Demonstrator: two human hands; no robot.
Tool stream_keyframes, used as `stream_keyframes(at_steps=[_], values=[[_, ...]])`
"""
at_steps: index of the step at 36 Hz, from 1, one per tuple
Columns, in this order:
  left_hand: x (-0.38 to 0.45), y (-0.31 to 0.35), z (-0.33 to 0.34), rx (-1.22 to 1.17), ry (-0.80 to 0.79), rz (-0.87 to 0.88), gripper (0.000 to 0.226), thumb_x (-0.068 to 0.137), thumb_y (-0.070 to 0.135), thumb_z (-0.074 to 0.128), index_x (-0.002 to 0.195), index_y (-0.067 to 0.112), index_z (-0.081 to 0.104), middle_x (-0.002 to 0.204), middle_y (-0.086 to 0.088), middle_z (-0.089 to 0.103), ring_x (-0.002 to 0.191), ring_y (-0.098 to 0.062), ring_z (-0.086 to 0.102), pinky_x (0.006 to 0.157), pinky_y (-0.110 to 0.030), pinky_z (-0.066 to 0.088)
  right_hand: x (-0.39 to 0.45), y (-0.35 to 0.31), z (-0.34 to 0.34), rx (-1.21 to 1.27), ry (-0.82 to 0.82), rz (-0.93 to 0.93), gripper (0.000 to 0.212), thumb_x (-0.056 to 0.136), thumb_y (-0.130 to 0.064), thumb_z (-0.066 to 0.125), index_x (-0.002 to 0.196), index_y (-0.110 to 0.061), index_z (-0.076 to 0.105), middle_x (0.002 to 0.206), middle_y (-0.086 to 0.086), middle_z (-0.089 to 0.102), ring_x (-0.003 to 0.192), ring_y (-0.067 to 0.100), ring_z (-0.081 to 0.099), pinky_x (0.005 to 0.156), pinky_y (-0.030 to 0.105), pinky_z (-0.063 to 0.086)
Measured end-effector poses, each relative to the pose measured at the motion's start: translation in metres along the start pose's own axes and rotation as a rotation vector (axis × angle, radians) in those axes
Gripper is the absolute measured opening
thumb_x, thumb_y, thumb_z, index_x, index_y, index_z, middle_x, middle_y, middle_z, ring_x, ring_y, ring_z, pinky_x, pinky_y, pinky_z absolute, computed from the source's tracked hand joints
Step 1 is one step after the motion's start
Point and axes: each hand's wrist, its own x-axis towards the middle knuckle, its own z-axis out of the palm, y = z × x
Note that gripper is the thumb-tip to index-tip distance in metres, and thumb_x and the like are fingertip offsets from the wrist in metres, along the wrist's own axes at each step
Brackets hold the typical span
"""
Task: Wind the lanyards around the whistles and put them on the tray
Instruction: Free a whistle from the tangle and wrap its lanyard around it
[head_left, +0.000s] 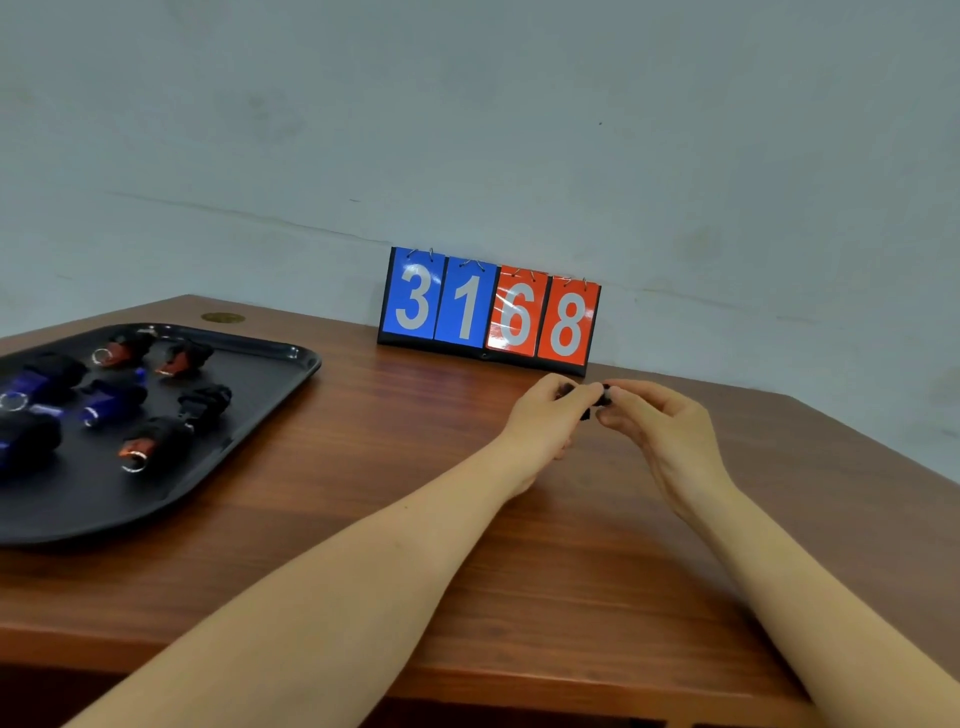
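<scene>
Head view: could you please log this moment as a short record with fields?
left hand: left hand pinches a small black whistle
right hand: right hand pinches the same whistle
whistle place: held above the table, not on the tray
tray: black tray at left, holding several wound whistles
scoreboard: scoreboard against the wall reads 3168

Over the right part of the wooden desk (363, 467), both hands meet just in front of a flip scoreboard (491, 312) reading 3168, which stands at the far edge against the wall. The left hand (545, 421) and the right hand (660, 426) pinch a small black whistle (597, 401) between curled fingertips, mostly hidden. On the left lies a black tray (249, 415) carrying wound whistles: an orange one (140, 447) nearest, a blue one (104, 405) in the middle, others farther back.
</scene>
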Motion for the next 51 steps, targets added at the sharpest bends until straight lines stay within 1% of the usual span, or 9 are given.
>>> stream_keyframes(at_steps=[3, 7, 13, 22, 31, 36, 40, 45, 51], values=[[0.0006, -0.0014, -0.0009, -0.041, 0.022, -0.009, 0.025, 0.096, 0.039, 0.052, 0.108, 0.017, 0.057, 0.079, 0.002, 0.053, 0.063, -0.010, 0.044, 0.054, -0.021, 0.038, -0.0008, 0.0006, 0.0009, -0.020, -0.018, -0.009, 0.025, 0.091, -0.011, 0.062, 0.115, -0.007, 0.068, 0.096, 0.008, 0.074, 0.087, 0.018, 0.072, 0.089, 0.036, 0.056], [-0.0002, -0.0005, -0.0009, -0.047, 0.021, 0.020, 0.027, 0.096, 0.039, 0.052, 0.108, 0.015, 0.058, 0.076, 0.002, 0.052, 0.061, -0.009, 0.043, 0.053, -0.020, 0.038, -0.0031, 0.0007, 0.0021, -0.085, -0.014, -0.066, 0.024, 0.090, -0.009, 0.061, 0.114, -0.007, 0.068, 0.089, 0.006, 0.074, 0.078, 0.017, 0.071, 0.077, 0.026, 0.058], [0.0009, 0.0010, -0.0006, -0.077, 0.034, 0.038, 0.027, 0.096, 0.036, 0.054, 0.108, 0.013, 0.057, 0.075, 0.000, 0.051, 0.058, -0.009, 0.043, 0.051, -0.019, 0.037, -0.0025, -0.0031, 0.0029, 0.036, -0.025, -0.024, 0.023, 0.090, -0.012, 0.061, 0.111, -0.005, 0.069, 0.093, 0.013, 0.073, 0.084, 0.026, 0.070, 0.081, 0.034, 0.057], [-0.0008, 0.0002, -0.0024, -0.049, 0.006, 0.034, 0.025, 0.096, 0.036, 0.054, 0.112, 0.016, 0.055, 0.079, 0.003, 0.053, 0.064, -0.010, 0.046, 0.054, -0.020, 0.039, -0.0007, -0.0011, -0.0022, -0.015, -0.045, -0.032, 0.024, 0.091, -0.006, 0.061, 0.113, -0.008, 0.068, 0.091, 0.010, 0.072, 0.078, 0.016, 0.067, 0.077, 0.027, 0.054], [0.0012, 0.0016, -0.0043, -0.048, 0.019, 0.018, 0.024, 0.095, 0.034, 0.055, 0.110, 0.015, 0.058, 0.080, 0.001, 0.055, 0.062, -0.009, 0.044, 0.055, -0.020, 0.039, -0.0022, -0.0027, -0.0024, -0.100, -0.055, -0.119, 0.020, 0.091, -0.004, 0.060, 0.104, -0.015, 0.069, 0.082, 0.003, 0.069, 0.068, 0.006, 0.063, 0.067, 0.020, 0.053], [0.0003, 0.0042, -0.0074, -0.143, -0.027, -0.036, 0.030, 0.094, 0.033, 0.056, 0.109, 0.008, 0.060, 0.075, -0.003, 0.048, 0.049, -0.007, 0.035, 0.043, -0.018, 0.031, -0.0032, -0.0060, -0.0025, -0.130, -0.067, -0.137, 0.019, 0.090, -0.006, 0.060, 0.105, -0.015, 0.068, 0.084, 0.000, 0.068, 0.067, 0.001, 0.060, 0.063, 0.018, 0.049], [-0.0023, 0.0057, -0.0064, -0.105, -0.068, -0.053, 0.032, 0.095, 0.035, 0.055, 0.108, 0.007, 0.062, 0.067, 0.000, 0.044, 0.045, -0.007, 0.032, 0.040, -0.017, 0.028, -0.0041, -0.0076, -0.0010, -0.237, -0.028, -0.178, 0.017, 0.090, -0.006, 0.059, 0.100, -0.018, 0.066, 0.088, -0.003, 0.065, 0.079, 0.007, 0.059, 0.068, 0.016, 0.045], [-0.0034, 0.0081, -0.0074, -0.088, -0.105, -0.063, 0.032, 0.096, 0.037, 0.052, 0.109, 0.009, 0.060, 0.058, 0.004, 0.040, 0.042, -0.007, 0.029, 0.041, -0.018, 0.025, -0.0047, -0.0078, 0.0009, -0.308, 0.008, -0.221, 0.016, 0.090, -0.007, 0.060, 0.099, -0.019, 0.066, 0.086, -0.006, 0.065, 0.083, 0.008, 0.060, 0.073, 0.018, 0.045], [-0.0040, 0.0076, -0.0073, -0.009, -0.098, -0.012, 0.029, 0.097, 0.036, 0.050, 0.106, 0.011, 0.061, 0.061, 0.003, 0.043, 0.044, -0.006, 0.031, 0.042, -0.018, 0.025, -0.0056, -0.0057, 0.0001, -0.341, 0.011, -0.215, 0.016, 0.090, -0.008, 0.060, 0.101, -0.019, 0.066, 0.086, -0.006, 0.066, 0.082, 0.008, 0.062, 0.073, 0.019, 0.048]])
